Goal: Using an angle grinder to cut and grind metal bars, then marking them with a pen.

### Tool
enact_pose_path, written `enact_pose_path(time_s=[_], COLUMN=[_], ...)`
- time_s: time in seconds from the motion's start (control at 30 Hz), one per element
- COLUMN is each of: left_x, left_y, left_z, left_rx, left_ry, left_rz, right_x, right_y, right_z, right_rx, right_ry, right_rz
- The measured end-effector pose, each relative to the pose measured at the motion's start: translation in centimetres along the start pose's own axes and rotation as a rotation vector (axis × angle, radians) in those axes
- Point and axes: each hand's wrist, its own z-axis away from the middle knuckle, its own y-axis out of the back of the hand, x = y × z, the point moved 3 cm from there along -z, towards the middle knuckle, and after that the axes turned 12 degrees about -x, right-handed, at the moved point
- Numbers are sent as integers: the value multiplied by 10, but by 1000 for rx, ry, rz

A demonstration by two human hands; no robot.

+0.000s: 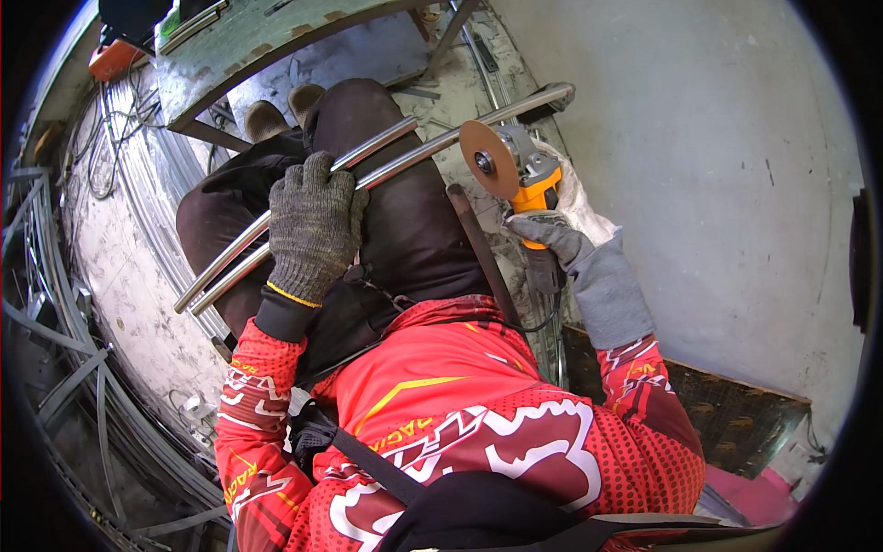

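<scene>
Two shiny metal tubes, a shorter one (pixel 372 145) and a longer one (pixel 414 160), lie side by side at a slant across my lap. My left hand (pixel 315 221), in a dark grey knit glove, is wrapped round both of them. In a grey glove, my right hand (pixel 561 235) grips an angle grinder (pixel 533 193) with a yellow-orange body and a brown disc (pixel 487 158). The disc overlaps the longer tube in view; whether they touch, I cannot tell. A dark object (pixel 547 103) sits at that tube's far end.
A worn workbench (pixel 248 53) stands ahead of my feet. Long metal profiles (pixel 147 156) and cables (pixel 106 170) lie on the floor at left, beside a heap of bent metal strips (pixel 64 322). A pale wall (pixel 717 156) rises on the right. One brown bar (pixel 480 247) lies beside my thigh.
</scene>
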Motion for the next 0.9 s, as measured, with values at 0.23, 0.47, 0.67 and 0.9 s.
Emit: enact_pose_path(time_s=[0.23, 0.47, 0.67, 0.9], left_x=[2, 2, 1, 1], left_y=[3, 3, 2, 2], left_z=[-1, -1, -1, 0], left_rx=[-12, 4, -5, 8], left_ry=[11, -6, -4, -13], left_rz=[8, 5, 6, 9], right_x=[3, 13, 15, 11], right_y=[-3, 0, 0, 1], right_z=[-2, -2, -2, -3], right_rx=[1, -2, 13, -15], right_ry=[91, 89, 84, 105], right_rz=[-58, 30, 72, 110])
